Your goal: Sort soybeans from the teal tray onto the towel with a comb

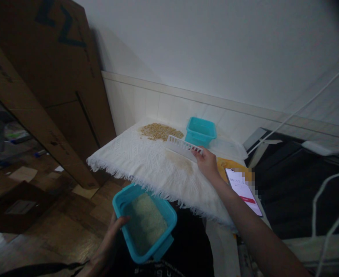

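My left hand [110, 240] grips the near-left rim of a turquoise plastic container [157, 252] filled with pale grains, held below the front edge of a white fringed cloth [146, 161]. My right hand [206, 162] reaches over the cloth and is closed on the edge of a white slotted plastic strainer [181, 147], which rests tilted on the cloth. A pile of brown grains [160, 131] lies at the cloth's far side. A second, smaller turquoise container [201, 131] stands behind the strainer, apart from my hand.
A phone [242, 190] with a lit screen lies right of the cloth. Large cardboard boxes [56, 77] lean at the left. A white wall [215, 46] stands behind. White cables [325, 200] run over a dark surface at right. Wooden floor [42, 231] lies lower left.
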A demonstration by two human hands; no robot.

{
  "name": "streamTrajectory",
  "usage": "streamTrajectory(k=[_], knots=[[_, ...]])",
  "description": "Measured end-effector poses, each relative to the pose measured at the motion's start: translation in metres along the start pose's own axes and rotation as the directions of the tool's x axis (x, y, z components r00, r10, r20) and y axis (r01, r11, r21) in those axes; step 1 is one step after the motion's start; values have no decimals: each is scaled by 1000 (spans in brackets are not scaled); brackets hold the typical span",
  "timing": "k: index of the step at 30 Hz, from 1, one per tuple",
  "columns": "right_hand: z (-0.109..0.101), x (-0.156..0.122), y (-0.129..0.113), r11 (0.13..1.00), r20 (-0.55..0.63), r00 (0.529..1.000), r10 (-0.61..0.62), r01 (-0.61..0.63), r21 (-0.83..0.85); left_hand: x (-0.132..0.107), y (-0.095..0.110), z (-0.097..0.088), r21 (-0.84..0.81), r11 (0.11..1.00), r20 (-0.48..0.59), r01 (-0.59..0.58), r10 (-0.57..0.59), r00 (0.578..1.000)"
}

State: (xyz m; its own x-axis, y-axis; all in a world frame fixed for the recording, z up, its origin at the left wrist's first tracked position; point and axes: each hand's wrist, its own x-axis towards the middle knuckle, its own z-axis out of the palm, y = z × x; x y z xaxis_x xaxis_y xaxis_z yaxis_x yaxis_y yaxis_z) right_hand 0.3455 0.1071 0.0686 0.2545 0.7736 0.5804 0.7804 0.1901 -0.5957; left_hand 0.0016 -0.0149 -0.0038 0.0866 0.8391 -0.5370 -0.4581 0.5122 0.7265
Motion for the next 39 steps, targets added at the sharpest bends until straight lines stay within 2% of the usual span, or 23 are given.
streamTrajectory(k=[6,11,20,25,32,39], knots=[[17,31,19,1000,-38,999,-23,23,2,0,2,2,-28,1000,-16,11,-12,1000],[26,33,26,1000,-22,999,-25,25,-8,-4,5,4,-29,998,-32,57,-58,998],[41,48,34,997,39,999,-38,36,61,5,0,0,-52,998,-61,28,-31,998],[48,60,33,995,83,996,-43,35,98,-1,5,3,-9,1000,-53,11,-12,999],[46,62,22,989,151,987,-54,33,141,-4,7,6,-26,999,-46,41,-42,998],[30,38,9,982,211,974,-77,37,187,-4,7,4,-31,998,-49,52,-54,997]])
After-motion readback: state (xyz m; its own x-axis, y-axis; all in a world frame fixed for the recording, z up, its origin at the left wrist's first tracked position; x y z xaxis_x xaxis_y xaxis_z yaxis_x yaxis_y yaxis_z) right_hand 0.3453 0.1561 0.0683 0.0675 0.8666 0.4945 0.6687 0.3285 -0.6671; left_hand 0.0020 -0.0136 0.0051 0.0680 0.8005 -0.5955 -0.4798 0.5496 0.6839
